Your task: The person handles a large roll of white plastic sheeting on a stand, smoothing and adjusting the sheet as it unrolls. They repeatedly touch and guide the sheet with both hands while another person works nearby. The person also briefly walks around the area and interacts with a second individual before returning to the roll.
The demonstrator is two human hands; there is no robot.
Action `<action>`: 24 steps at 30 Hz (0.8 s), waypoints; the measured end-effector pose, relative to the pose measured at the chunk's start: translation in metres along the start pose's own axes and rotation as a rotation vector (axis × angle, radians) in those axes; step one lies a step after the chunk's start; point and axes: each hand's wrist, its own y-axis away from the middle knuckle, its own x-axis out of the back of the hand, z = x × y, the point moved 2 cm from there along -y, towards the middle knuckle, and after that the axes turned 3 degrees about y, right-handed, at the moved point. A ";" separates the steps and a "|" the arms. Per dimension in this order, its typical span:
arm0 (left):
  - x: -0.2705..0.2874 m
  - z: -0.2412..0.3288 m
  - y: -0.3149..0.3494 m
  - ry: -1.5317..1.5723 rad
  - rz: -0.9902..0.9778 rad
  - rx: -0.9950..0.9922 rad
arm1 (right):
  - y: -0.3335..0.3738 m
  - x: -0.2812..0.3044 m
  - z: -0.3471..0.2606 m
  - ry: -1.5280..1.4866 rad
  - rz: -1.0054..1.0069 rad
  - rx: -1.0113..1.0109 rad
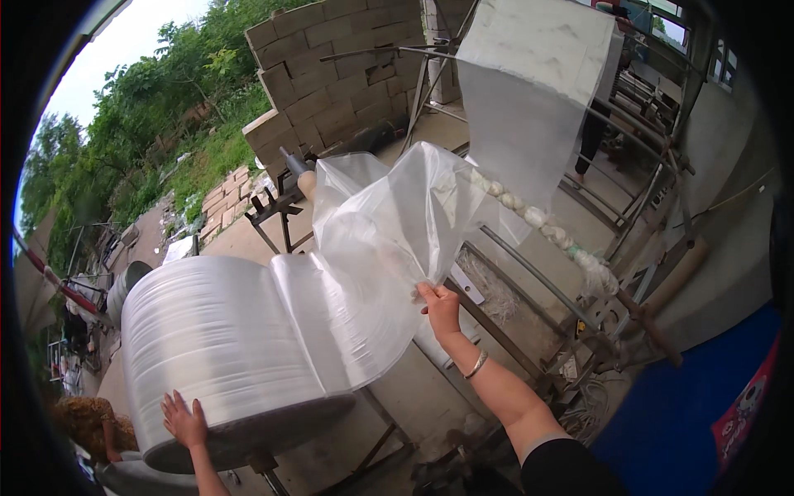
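Note:
A large roll of clear plastic film (215, 331) lies on a metal shaft (269, 475) in front of me. My left hand (184, 420) rests on the near end of the roll with its fingers spread. A loose, crumpled length of film (364, 215) comes off the roll's right side and bunches upward. My right hand (441, 310) pinches the edge of this loose film between thumb and fingers, to the right of the roll. Part of the roll's far side is hidden behind the loose film.
Film hangs over a metal frame (529, 99) at the back right. A bar wrapped in knotted plastic (538, 217) slants below it. There is a block wall (339, 66) behind, a blue sheet (686, 397) at right, and a person in patterned clothing (99, 422) at lower left.

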 end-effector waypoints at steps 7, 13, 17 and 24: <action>-0.007 -0.003 0.001 -0.036 0.010 -0.003 | 0.030 0.037 -0.059 -0.050 0.114 0.238; 0.000 0.000 0.003 -0.021 0.005 0.001 | 0.125 0.074 0.003 0.208 0.142 0.322; -0.002 -0.002 0.000 -0.034 -0.002 0.010 | 0.115 0.075 0.071 0.053 -0.223 -0.366; -0.001 -0.002 0.002 -0.024 0.004 0.016 | 0.003 0.085 0.047 -0.487 -0.237 -0.405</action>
